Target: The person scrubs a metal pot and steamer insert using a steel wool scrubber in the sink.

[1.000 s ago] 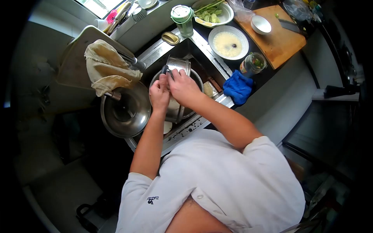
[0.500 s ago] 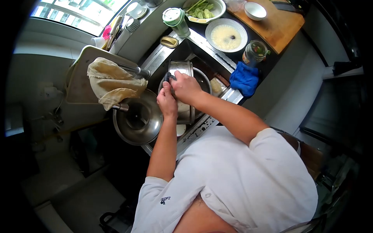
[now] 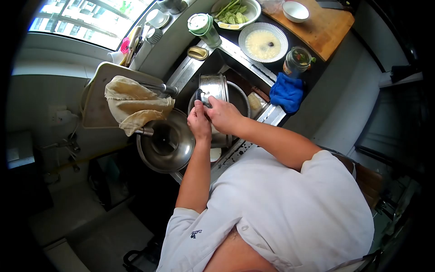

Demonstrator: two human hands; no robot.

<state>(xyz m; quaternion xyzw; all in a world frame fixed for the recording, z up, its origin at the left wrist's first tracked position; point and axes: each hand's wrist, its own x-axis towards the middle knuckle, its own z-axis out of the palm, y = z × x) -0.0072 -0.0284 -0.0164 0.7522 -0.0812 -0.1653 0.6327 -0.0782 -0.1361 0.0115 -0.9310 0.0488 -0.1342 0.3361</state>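
Both of my hands meet above the sink (image 3: 183, 72), close to a shiny steel pot (image 3: 213, 86) that sits in a wider metal basin (image 3: 244, 102). My left hand (image 3: 199, 121) is closed, its thumb up against a black, elongated handle-like piece (image 3: 198, 94). Whether this piece belongs to the pot, I cannot tell. My right hand (image 3: 225, 119) is closed beside it, fingertips pinching a small dark, rough-looking thing (image 3: 207, 104). My fingers hide most of both pieces.
A large steel bowl (image 3: 181, 149) stands left of the sink, below a tan cloth (image 3: 136, 106) draped over the faucet. A blue cloth (image 3: 286, 93), glass jar (image 3: 298, 61), striped plate (image 3: 260, 52), greens bowl (image 3: 226, 26), green-lidded container (image 3: 209, 34) and wooden board (image 3: 321, 34) surround the sink.
Both hands have shifted slightly down in view, the right thumb and fingers lower along the dark piece. The camera view has also shifted a little.
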